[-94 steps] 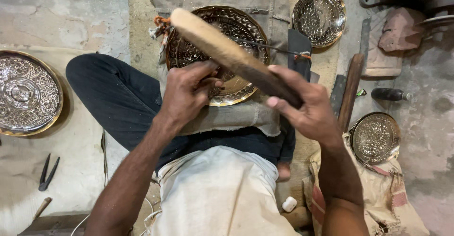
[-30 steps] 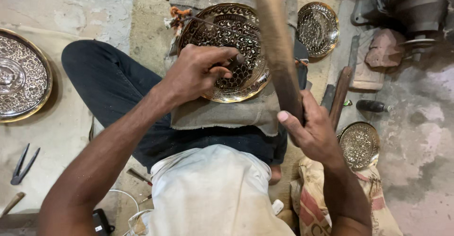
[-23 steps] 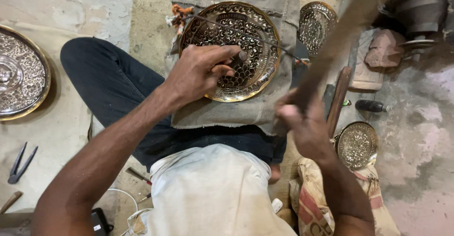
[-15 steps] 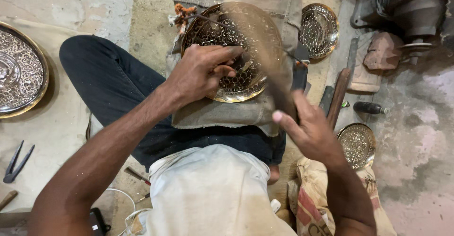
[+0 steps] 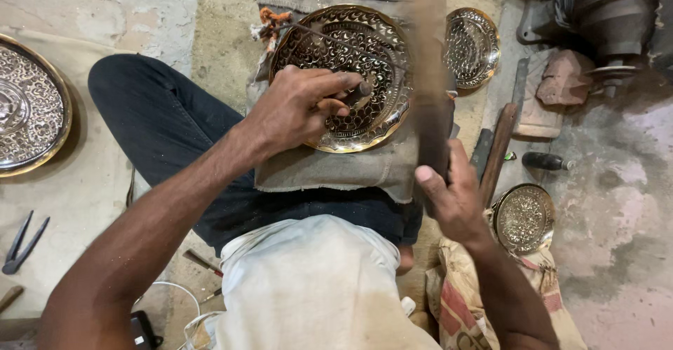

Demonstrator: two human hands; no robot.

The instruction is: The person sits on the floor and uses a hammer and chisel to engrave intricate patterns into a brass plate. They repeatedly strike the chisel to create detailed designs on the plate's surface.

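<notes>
The left hand [image 5: 298, 108] is closed around a short punch [image 5: 357, 90], whose tip rests on the plate [image 5: 343, 76] and whose butt points toward about 2 o'clock from the knuckles. The right hand [image 5: 452, 196] grips the lower end of a wooden mallet [image 5: 427, 76]; its long axis runs nearly straight up toward 12 o'clock, blurred along its upper length. The punch lies at roughly 10 o'clock from the right hand, just left of the mallet's shaft, so the mallet's head is nearer the punch than the hand itself is. The plate sits on a cloth pad [image 5: 329, 171] over the person's lap. Farther out, a smaller dish [image 5: 471, 47] lies at 1 o'clock from the plate, another dish [image 5: 524, 218] at 3 o'clock from the right hand, and a large tray [image 5: 28, 108] far off at 9 o'clock on the floor.
</notes>
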